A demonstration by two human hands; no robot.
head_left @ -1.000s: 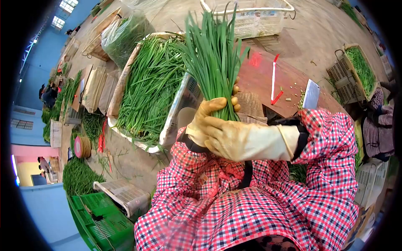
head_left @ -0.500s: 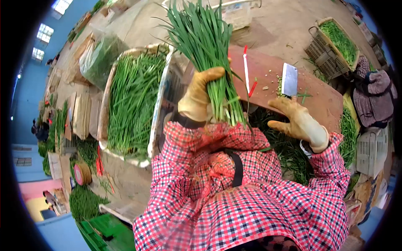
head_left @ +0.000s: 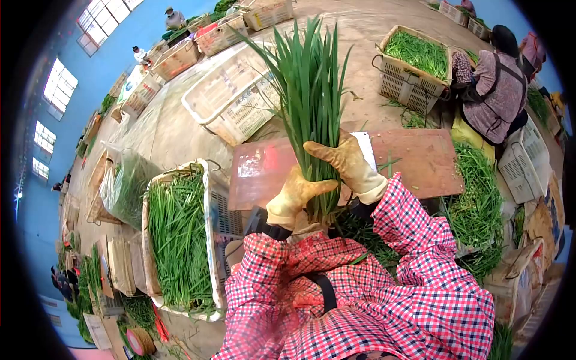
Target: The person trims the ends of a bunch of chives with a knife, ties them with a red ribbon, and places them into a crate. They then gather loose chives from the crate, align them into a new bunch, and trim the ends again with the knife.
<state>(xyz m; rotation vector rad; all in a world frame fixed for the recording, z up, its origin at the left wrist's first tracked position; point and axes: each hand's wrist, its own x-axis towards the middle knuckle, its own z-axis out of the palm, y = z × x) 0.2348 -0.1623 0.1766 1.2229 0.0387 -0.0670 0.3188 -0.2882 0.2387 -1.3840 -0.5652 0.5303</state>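
A bunch of chives (head_left: 312,108) stands upright in front of me, its long flat green leaves pointing up. My left hand (head_left: 295,197), in a yellowish rubber glove, wraps the lower part of the bunch. Just above it, my right hand (head_left: 351,168), gloved alike, closes round the bunch from the other side, thumb across the leaves. Behind my right hand shows the pale blade of a cleaver (head_left: 365,147), partly covered, lying on a reddish-brown board (head_left: 420,159). The stalk ends sit low, near my lap, partly hidden by my hands.
A white crate (head_left: 214,240) full of chives stands at my left, beside a clear plastic bag (head_left: 129,180). Loose greens (head_left: 477,204) lie at the right, near a seated person (head_left: 495,96). Ahead are another filled crate (head_left: 405,90) and a pale crate (head_left: 237,114).
My right hand has left its place beside the cleaver and taken hold of the bunch. The bunch is more upright. The view has tilted up, showing more of the room.
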